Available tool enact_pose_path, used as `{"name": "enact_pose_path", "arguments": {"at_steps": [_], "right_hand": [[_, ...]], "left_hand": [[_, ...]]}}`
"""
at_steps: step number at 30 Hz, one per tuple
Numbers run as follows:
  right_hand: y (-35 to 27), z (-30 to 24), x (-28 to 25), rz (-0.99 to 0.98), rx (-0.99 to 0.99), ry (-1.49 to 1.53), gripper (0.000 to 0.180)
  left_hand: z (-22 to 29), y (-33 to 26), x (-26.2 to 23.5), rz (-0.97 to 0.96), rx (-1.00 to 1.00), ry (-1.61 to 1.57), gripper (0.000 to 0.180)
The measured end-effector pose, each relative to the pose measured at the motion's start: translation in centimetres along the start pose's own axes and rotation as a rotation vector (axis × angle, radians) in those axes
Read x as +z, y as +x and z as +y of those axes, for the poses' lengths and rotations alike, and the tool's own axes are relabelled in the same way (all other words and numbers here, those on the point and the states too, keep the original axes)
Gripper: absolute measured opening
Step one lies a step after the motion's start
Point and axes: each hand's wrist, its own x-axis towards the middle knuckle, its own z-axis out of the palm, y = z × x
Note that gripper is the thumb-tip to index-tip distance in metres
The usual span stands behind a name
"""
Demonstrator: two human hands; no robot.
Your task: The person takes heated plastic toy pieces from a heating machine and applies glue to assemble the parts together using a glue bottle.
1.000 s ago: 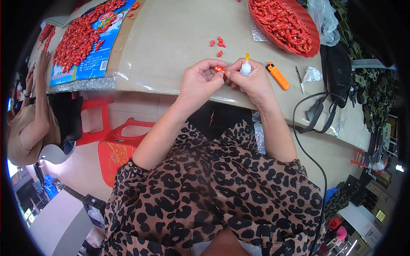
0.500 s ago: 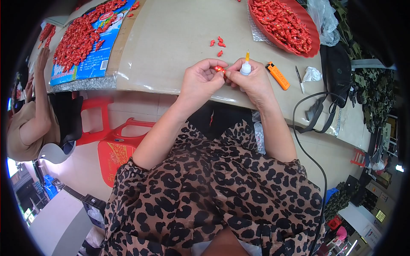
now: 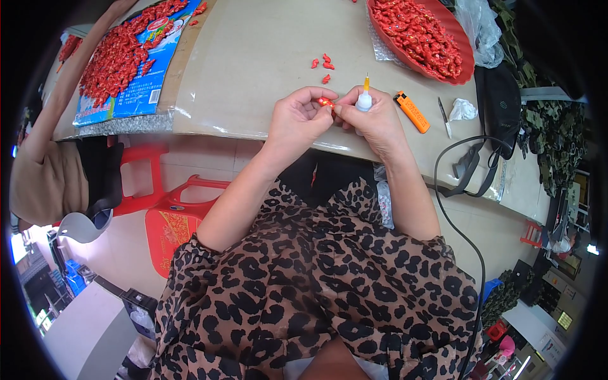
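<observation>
Over the table's near edge, my left hand (image 3: 296,119) pinches a small shiny red piece with yellow marks (image 3: 324,101) between thumb and fingertips. My right hand (image 3: 379,121) meets it from the other side, thumb and fingertips at the piece's right end. Tucked in that same right hand is a small white bottle with an amber needle tip (image 3: 364,101), the needle pointing away from me. What the right fingertips pinch is partly hidden. A few loose red pieces (image 3: 327,65) lie on the table just beyond my hands.
A red bowl (image 3: 470,63) heaped with red pieces stands far right. Near my right hand lie an orange lighter (image 3: 413,113), a thin knife (image 3: 445,117) and crumpled tissue (image 3: 464,109). More red pieces cover a blue sheet (image 3: 147,88) at left, beside a co-worker's arm (image 3: 71,76). A black cable (image 3: 453,227) hangs at right.
The co-worker's arm at the left has stretched away from me along the far side of the red heap, and their body has shifted. My own hands have barely moved.
</observation>
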Motion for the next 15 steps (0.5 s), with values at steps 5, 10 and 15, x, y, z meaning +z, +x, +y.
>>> {"name": "enact_pose_path", "arguments": {"at_steps": [5,10,15], "right_hand": [[0.5,-0.3,0.5,-0.003,-0.02,-0.006,0.009],[0.4,-1.3,1.3,0.013,-0.003,0.017,0.009],[0.2,-1.3,1.5,0.015,-0.003,0.016,0.008]], "left_hand": [[0.8,0.1,-0.3,0.002,0.004,-0.001,0.017],[1.5,0.0,-0.6,0.012,0.008,-0.045,0.018],[1.8,-0.2,-0.7,0.005,-0.006,-0.04,0.018]]}}
